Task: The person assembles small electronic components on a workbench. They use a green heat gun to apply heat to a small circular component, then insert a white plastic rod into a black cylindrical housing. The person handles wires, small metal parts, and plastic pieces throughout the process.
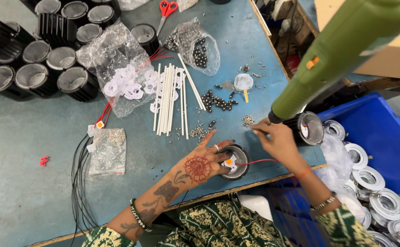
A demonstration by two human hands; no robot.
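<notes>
Blue-green and scuffed, the workbench is strewn with small parts. At its near edge, about six o'clock, sits a round black lamp housing with an orange-dotted white chip inside and a red wire trailing toward three o'clock. The left hand lies flat beside it, fingers spread, fingertips pinning the chip. The right hand is pinched narrowly, seemingly on a tiny screw, though that is too small to confirm. A green power screwdriver hangs over it at two o'clock. Judging by this, the chip should stay pressed square while the screw is seated, with the wire kept clear. Farther out lie loose screws, white sticks, bagged white rings and stacked black housings at ten o'clock; a blue bin stands at three.
</notes>
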